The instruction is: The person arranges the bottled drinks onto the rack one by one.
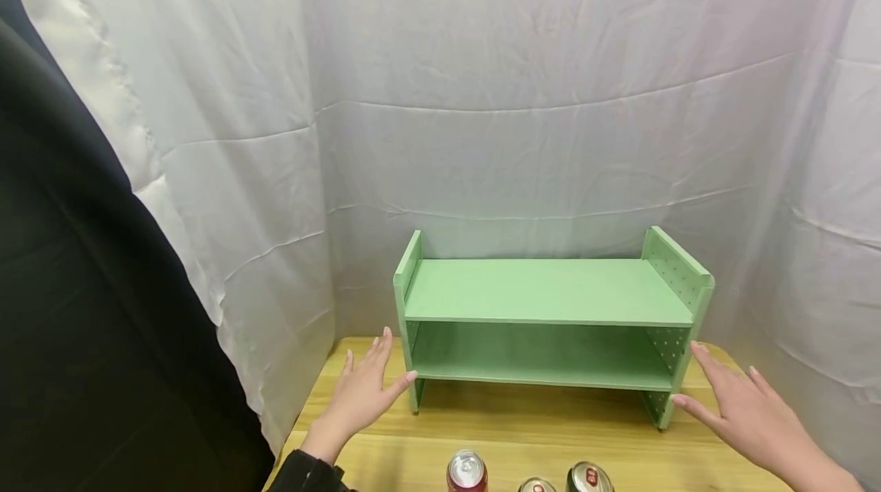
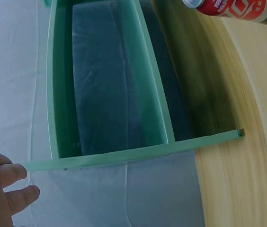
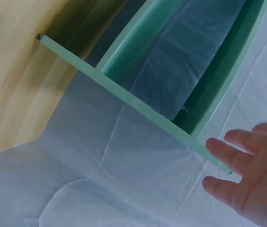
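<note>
The green shelf [image 1: 547, 316] stands on the table [image 1: 482, 431], at the back. My left hand [image 1: 361, 396] and right hand [image 1: 746, 408] are spread flat beside its ends, holding nothing. If I pull it, it might knock over the cans [image 1: 466, 470] in front.

Two bare hands, no gloves, rings or watch visible. Left hand [image 1: 358, 398]: black sleeve cuff [image 1: 306, 473] at wrist. Right hand [image 1: 746, 414]: forearm bare to frame edge, no sleeve showing. Nails short, unpainted.
</note>
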`<state>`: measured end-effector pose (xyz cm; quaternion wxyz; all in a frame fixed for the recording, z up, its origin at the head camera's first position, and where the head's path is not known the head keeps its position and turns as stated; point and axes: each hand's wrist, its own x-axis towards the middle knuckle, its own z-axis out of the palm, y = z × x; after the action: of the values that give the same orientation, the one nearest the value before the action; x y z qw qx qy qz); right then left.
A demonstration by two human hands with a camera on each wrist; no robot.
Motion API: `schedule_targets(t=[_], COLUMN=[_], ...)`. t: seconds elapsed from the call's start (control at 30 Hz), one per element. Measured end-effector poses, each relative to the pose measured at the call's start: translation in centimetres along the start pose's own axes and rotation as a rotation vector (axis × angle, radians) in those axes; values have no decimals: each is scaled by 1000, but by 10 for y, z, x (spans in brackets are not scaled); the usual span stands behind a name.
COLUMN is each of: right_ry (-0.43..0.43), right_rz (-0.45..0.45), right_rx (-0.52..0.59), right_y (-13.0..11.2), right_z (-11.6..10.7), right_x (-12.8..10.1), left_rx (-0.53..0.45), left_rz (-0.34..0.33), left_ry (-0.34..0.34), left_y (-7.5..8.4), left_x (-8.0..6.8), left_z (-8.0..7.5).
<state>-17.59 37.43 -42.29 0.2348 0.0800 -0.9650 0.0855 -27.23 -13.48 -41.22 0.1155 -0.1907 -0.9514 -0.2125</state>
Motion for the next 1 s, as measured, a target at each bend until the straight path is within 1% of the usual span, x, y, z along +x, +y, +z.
schedule_targets(t=[0.1, 0.17, 0.27, 0.33, 0.5, 0.63, 0.73, 0.83, 0.93, 1.0], right_ry=[-12, -12, -1, -11, -76, -118, -111, -67, -39, -38], right_rz=[34, 49, 72, 96, 161, 208, 227, 232, 245, 261], right_rx=[9, 16, 21, 27, 35, 89, 147, 174, 174, 171], right_y=[-1, -1, -1, 0, 3, 7, 9, 13, 19, 23], right_z=[-3, -5, -8, -10, -17, -22, -24, -26, -29, -31], right_x=[3, 6, 9, 11, 17, 24, 28, 31, 36, 40], left_rx=[-8, -16, -37, -48, -73, -91, -126, -159, -163, -163], left_rz=[-9, -9, -8, -11, -19, -15, -50, -89, -89, -79], left_ry=[4, 18, 56, 77, 98, 131, 147, 158, 159, 154], left_y=[-2, -3, -4, -3, 0, 0, -2, -5, -6, -5], left_x=[3, 5, 8, 10, 15, 21, 24, 26, 30, 33], left_z=[-1, -3, -6, -8, -14, -19, -24, -27, -29, -30])
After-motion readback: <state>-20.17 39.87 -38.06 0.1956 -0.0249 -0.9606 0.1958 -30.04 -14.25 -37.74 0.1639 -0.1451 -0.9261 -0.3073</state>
